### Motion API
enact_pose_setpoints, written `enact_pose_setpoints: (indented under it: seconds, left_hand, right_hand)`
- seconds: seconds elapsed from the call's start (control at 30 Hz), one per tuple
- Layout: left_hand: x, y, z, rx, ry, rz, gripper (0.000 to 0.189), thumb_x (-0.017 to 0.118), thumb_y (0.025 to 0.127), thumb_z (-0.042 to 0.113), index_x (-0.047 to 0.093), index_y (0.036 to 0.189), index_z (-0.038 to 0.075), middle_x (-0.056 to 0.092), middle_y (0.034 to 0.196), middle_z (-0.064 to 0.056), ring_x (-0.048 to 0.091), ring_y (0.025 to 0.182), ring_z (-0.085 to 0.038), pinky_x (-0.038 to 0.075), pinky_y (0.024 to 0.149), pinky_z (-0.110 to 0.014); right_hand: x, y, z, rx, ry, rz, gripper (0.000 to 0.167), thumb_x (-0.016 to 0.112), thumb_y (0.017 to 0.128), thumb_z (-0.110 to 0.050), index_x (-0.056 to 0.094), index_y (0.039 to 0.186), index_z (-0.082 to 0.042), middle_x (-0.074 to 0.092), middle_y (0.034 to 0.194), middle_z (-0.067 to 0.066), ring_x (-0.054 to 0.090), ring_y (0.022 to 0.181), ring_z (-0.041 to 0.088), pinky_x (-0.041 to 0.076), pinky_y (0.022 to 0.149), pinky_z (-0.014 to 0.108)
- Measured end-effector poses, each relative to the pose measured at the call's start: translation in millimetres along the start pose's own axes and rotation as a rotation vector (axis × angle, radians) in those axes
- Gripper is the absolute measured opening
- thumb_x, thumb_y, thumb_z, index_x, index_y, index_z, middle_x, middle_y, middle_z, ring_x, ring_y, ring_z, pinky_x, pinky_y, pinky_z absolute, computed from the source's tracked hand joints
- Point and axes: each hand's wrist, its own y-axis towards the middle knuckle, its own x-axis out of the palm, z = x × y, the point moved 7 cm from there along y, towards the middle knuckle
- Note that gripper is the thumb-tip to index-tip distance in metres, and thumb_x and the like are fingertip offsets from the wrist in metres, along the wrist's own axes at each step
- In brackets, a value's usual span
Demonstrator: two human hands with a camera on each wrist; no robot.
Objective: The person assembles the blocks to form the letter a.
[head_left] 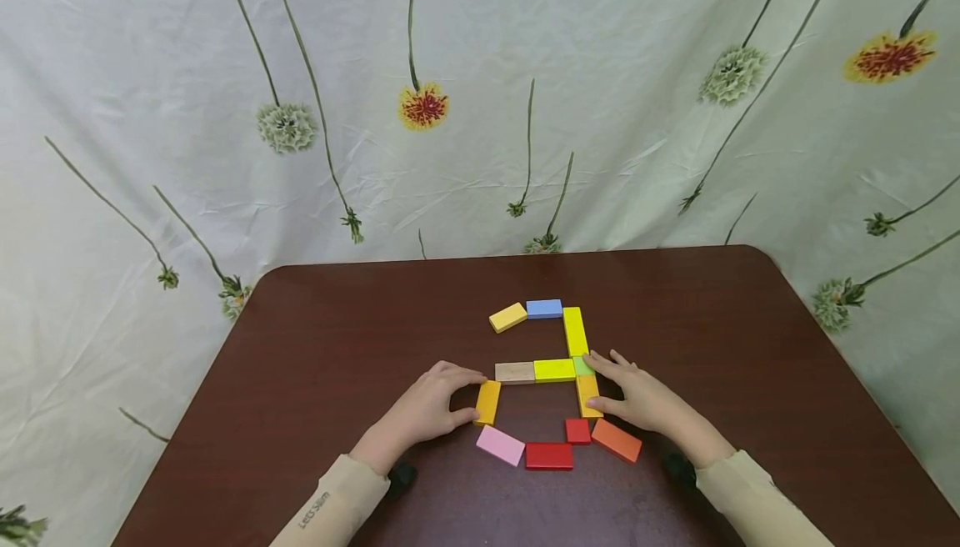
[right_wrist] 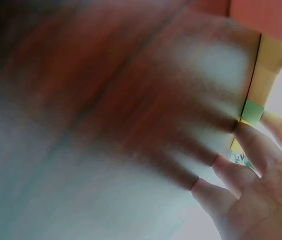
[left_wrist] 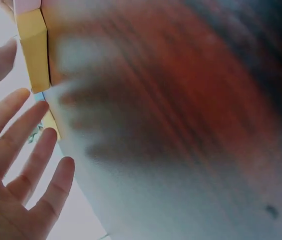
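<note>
In the head view, my left hand (head_left: 429,403) is at an orange-yellow block (head_left: 487,403). Its index fingertip is at the far end and its thumb near the close end. The left wrist view shows the other fingers spread and fairly straight beside that block (left_wrist: 35,52). My right hand (head_left: 637,393) has its index fingertip at a small green block (head_left: 582,365). Its thumb lies at a second orange-yellow block (head_left: 588,397), just nearer than the green one. In the right wrist view, the fingers reach toward the green block (right_wrist: 252,111), spread apart.
Between the hands lie a tan block (head_left: 514,373) and a yellow block (head_left: 554,370). Another yellow block (head_left: 575,332), a blue block (head_left: 543,309) and a pale yellow block (head_left: 508,318) stretch behind. Pink (head_left: 500,445), red (head_left: 549,456), small red (head_left: 577,431) and orange (head_left: 617,440) blocks lie in front.
</note>
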Motion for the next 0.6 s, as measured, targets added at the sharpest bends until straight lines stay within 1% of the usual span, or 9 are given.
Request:
enact_pose_setpoints:
  seconds: [0.1, 0.17, 0.33, 0.4, 0.47, 0.6]
  left_hand:
    - [2.1, -0.4, -1.7, -0.008, -0.009, -0.008, 0.054, 0.076, 0.085, 0.032, 0.062, 0.133, 0.013, 0.063, 0.133, -0.006, 0.052, 0.124, -0.027, 0.045, 0.105, -0.048]
    - [3.9, -0.7, -2.4, -0.015, -0.009, -0.023, 0.061, 0.077, 0.084, 0.037, 0.059, 0.137, 0.014, 0.058, 0.139, -0.009, 0.049, 0.129, -0.031, 0.042, 0.107, -0.053]
    - [9.8, -0.5, -3.1, -0.032, -0.009, -0.096, 0.08, 0.076, 0.081, 0.049, 0.045, 0.149, 0.019, 0.04, 0.155, -0.015, 0.032, 0.143, -0.041, 0.026, 0.114, -0.064]
    - [12.0, -0.2, -3.3, -0.037, -0.017, -0.126, 0.083, 0.075, 0.082, 0.051, 0.04, 0.152, 0.022, 0.034, 0.158, -0.016, 0.026, 0.147, -0.042, 0.019, 0.116, -0.066]
    - [13.2, -0.2, -2.8, -0.04, -0.032, -0.145, 0.084, 0.074, 0.082, 0.051, 0.038, 0.153, 0.024, 0.031, 0.16, -0.016, 0.022, 0.148, -0.042, 0.015, 0.116, -0.068]
    - [13.5, -0.8, -1.5, -0.039, -0.044, -0.164, 0.082, 0.074, 0.083, 0.05, 0.038, 0.153, 0.025, 0.029, 0.16, -0.017, 0.019, 0.149, -0.043, 0.013, 0.115, -0.07]
  right_hand:
    - [0.3, 0.0, 0.4, 0.0, 0.0, 0.0, 0.074, 0.073, 0.087, -0.037, 0.042, 0.15, -0.011, 0.04, 0.154, 0.017, 0.028, 0.144, 0.048, 0.031, 0.108, 0.068]
    - [0.3, 0.2, 0.8, 0.002, -0.002, 0.0, 0.074, 0.073, 0.087, -0.037, 0.042, 0.15, -0.011, 0.04, 0.155, 0.017, 0.028, 0.144, 0.048, 0.031, 0.108, 0.068]
    - [-0.2, 0.5, 1.1, 0.004, -0.009, 0.005, 0.075, 0.072, 0.087, -0.038, 0.042, 0.15, -0.011, 0.04, 0.155, 0.017, 0.028, 0.144, 0.048, 0.031, 0.108, 0.069]
    - [-0.4, 0.4, 1.0, -0.002, -0.007, 0.008, 0.074, 0.072, 0.087, -0.037, 0.042, 0.15, -0.011, 0.04, 0.154, 0.017, 0.028, 0.144, 0.048, 0.031, 0.108, 0.069]
    - [-0.3, 0.1, 0.7, -0.006, -0.003, 0.01, 0.074, 0.073, 0.087, -0.036, 0.043, 0.15, -0.01, 0.04, 0.154, 0.017, 0.028, 0.144, 0.048, 0.031, 0.108, 0.069]
    - [0.0, -0.1, 0.0, -0.013, -0.002, 0.015, 0.074, 0.073, 0.087, -0.035, 0.043, 0.149, -0.01, 0.041, 0.154, 0.018, 0.028, 0.144, 0.048, 0.03, 0.108, 0.069]
